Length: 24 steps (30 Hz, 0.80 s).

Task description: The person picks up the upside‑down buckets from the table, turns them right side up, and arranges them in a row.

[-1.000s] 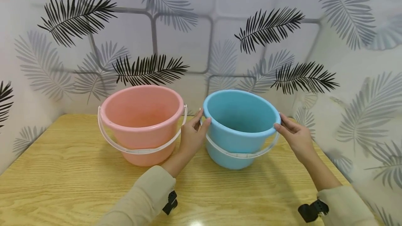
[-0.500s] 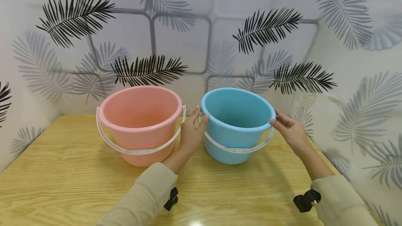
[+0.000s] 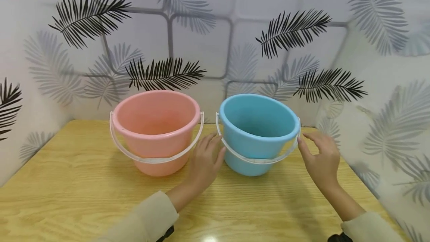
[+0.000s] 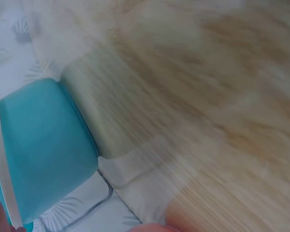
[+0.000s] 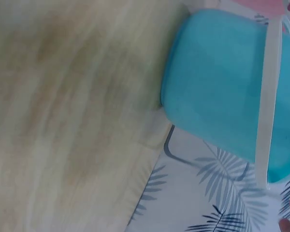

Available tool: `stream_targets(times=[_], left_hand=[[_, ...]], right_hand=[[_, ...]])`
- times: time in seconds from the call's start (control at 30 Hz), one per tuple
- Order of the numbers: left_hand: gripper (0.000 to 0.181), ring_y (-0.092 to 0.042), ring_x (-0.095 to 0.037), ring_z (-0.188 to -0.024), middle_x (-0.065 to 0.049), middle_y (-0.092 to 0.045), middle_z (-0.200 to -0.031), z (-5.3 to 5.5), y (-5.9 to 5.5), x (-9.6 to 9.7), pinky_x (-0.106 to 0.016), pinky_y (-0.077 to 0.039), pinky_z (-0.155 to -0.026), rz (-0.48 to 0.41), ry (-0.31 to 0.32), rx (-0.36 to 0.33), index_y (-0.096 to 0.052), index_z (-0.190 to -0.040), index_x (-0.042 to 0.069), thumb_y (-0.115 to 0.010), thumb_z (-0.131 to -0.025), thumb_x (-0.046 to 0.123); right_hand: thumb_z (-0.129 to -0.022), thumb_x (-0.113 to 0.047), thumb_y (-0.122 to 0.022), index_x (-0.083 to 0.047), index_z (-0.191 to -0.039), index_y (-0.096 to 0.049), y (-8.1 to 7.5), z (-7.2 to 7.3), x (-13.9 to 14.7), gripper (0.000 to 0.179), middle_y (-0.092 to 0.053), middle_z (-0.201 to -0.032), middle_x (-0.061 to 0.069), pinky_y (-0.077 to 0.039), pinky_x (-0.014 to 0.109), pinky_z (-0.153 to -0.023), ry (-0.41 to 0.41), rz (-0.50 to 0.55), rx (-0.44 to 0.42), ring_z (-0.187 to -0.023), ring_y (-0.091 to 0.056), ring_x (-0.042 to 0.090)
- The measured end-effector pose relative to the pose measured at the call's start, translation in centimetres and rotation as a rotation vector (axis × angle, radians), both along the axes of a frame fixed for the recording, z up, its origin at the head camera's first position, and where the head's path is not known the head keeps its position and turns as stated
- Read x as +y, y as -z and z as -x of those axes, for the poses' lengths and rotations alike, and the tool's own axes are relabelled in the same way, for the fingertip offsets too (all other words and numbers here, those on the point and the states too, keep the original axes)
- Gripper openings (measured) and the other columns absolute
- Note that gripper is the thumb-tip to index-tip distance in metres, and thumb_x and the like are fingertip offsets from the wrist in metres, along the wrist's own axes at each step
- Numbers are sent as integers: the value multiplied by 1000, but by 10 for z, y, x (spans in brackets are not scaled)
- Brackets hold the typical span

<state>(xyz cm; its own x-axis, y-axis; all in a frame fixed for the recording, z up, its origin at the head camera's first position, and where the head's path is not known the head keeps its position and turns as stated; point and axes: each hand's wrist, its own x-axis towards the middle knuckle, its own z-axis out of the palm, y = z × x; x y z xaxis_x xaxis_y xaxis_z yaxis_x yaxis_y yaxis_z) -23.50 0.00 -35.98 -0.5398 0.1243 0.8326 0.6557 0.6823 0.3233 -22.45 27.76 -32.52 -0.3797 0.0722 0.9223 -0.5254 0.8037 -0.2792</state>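
A blue bucket (image 3: 258,146) with a white handle (image 3: 255,161) hanging down its front stands upright on the table. To its left is a pink bucket (image 3: 156,141), also upright, its own white handle lowered in front. My left hand (image 3: 205,161) is in the gap between the two buckets, fingers loosely bent and holding nothing. Just off the blue bucket's right side is my right hand (image 3: 320,158), thumb and fingers spread apart around nothing. Both wrist views show the blue bucket's side, with only bits of the hands at the frame edges.
The wooden table (image 3: 84,197) carries both buckets near its back edge. Behind it and along the right side rises a wall (image 3: 201,47) with a feather pattern.
Both hands have let go of the blue bucket's rim and drawn slightly down and away from it. Earlier the bucket shifted a little back; now it stands still.
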Motion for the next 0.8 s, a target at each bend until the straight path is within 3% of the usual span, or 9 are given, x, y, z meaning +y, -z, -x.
stream_targets(times=[0.07,0.2,0.4,0.53,0.63,0.8], left_hand=[[34,-60,-30,-102,-16,-63,-111,-5,2,-5,-41,-52,-84,36,36,43,-63,-112,1,-67,-82,16],[37,-59,-28,-101,-14,-62,-110,-15,4,-15,-40,-52,-83,108,91,124,-62,-111,3,-68,-81,24],[43,-57,-26,-106,-13,-59,-116,-25,12,-33,-40,-52,-82,193,99,209,-61,-113,5,-58,-86,39],[55,-55,-29,-111,-14,-56,-122,-33,18,-47,-43,-52,-78,227,62,175,-58,-119,7,-44,-91,52],[68,-52,-30,-114,-16,-52,-126,-39,21,-57,-46,-49,-84,244,37,123,-54,-126,8,-33,-91,62],[80,-45,-36,-120,-21,-45,-133,-48,25,-77,-58,-41,-91,275,8,68,-47,-133,8,-27,-87,70]], right_hand=[[-77,-11,-70,9,-90,-68,4,-5,0,23,-66,-85,24,-39,30,-80,-8,-27,45,-83,-54,39],[-86,-43,-60,9,-93,-67,13,-15,-2,52,-62,-91,26,-35,49,-76,-14,-104,81,-86,-52,42],[-84,-61,-53,5,-102,-63,21,-33,-10,69,-59,-104,24,-31,57,-78,-2,-240,50,-97,-50,41],[-81,-69,-49,4,-110,-60,28,-43,-14,79,-55,-115,24,-29,62,-81,9,-308,-32,-103,-48,42],[-78,-76,-43,3,-115,-56,32,-49,-16,88,-51,-122,25,-28,66,-84,38,-345,-117,-108,-45,44],[-73,-83,-38,0,-123,-52,37,-57,-16,98,-47,-127,26,-24,73,-85,76,-371,-212,-114,-39,47]])
